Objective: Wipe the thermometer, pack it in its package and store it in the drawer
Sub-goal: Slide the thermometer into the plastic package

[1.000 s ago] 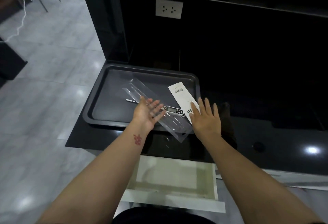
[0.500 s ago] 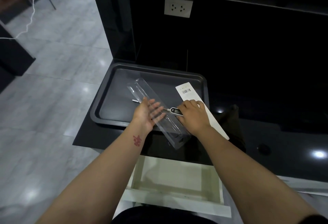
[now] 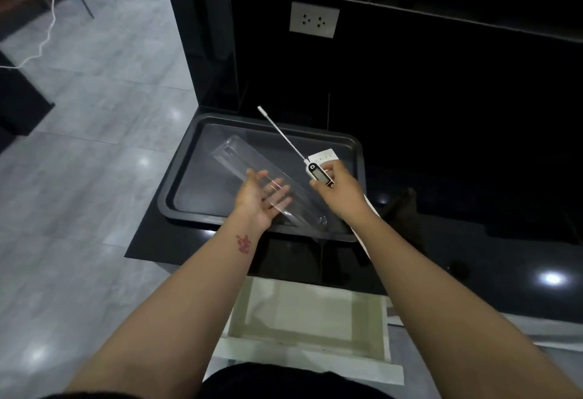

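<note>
Step in hand, as judged: seating the thermometer [image 3: 318, 173] into its clear package [image 3: 268, 188]. Advice: bring the probe in line with the long channel of the package, lower the tip end first, then press the body down until it sits flat. The left hand [image 3: 259, 199] should steady the package so it does not slide in the tray [image 3: 189, 158].

Right hand [image 3: 338, 189]: fingers curled round the thermometer body, held above the tray's right side. Left hand: palm up, fingers straight and apart, under the package.

Thermometer: white body, small dark display, long thin metal probe pointing up-left, capped at the tip. White card [image 3: 326, 156] behind it. Drawer [image 3: 310, 319] stands open below the counter [image 3: 473, 259].
</note>
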Motion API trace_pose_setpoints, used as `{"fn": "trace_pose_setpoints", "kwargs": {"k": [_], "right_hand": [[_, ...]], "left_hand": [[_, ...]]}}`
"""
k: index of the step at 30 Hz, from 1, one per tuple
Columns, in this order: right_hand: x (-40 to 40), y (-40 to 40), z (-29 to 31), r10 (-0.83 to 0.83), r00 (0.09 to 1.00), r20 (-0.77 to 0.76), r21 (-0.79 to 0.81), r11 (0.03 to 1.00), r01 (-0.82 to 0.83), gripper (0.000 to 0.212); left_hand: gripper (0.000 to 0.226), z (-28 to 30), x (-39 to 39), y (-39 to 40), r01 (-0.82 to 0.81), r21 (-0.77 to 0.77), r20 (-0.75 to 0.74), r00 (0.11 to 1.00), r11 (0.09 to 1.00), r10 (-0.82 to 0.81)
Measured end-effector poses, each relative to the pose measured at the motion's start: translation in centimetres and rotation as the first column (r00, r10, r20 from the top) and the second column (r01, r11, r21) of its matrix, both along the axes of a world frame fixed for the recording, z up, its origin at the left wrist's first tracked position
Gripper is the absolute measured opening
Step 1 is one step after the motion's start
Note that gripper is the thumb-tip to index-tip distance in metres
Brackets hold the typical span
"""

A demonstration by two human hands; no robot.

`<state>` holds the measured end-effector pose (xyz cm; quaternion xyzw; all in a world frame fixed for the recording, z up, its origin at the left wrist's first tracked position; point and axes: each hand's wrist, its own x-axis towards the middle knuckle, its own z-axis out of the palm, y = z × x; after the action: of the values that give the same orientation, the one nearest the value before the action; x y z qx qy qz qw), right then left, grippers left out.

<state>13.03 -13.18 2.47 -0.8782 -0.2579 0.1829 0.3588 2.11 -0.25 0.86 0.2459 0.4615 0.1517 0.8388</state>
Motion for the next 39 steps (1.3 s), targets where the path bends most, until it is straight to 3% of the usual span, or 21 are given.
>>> {"fn": "trace_pose_setpoints", "kwargs": {"k": [8, 15, 19, 25, 39], "right_hand": [[-1.4, -1.8, 0.8, 0.243, 0.941, 0.235, -0.244, 0.952, -0.185, 0.020], [-2.2, -3.0, -0.2, 0.347, 0.823, 0.451, -0.418, 0.896, -0.148, 0.033], [-2.4, -3.2, -1.0, 0.354, 0.779, 0.518, -0.407, 0.903, -0.140, 0.040], [-2.6, -3.1, -1.4, 0.337, 0.801, 0.494, -0.374, 0.915, -0.154, 0.050], [-2.6, -3.6, -1.7, 0.296, 0.769, 0.567, -0.299, 0.943, -0.143, 0.046]], "left_hand": [[0.045, 0.6, 1.1, -1.2, 0.042, -0.029, 0.029, 0.999, 0.999, -0.041], [0.043, 0.6, 1.7, -1.8, 0.034, -0.033, 0.041, 0.999, 0.999, -0.033], [0.042, 0.7, 2.1, -2.2, 0.048, -0.023, 0.043, 0.998, 0.999, -0.047], [0.037, 0.7, 2.5, -2.2, 0.046, 0.012, 0.043, 0.998, 0.999, -0.047], [0.038, 0.2, 2.8, -1.9, 0.031, -0.022, 0.060, 0.998, 0.999, -0.030]]}}
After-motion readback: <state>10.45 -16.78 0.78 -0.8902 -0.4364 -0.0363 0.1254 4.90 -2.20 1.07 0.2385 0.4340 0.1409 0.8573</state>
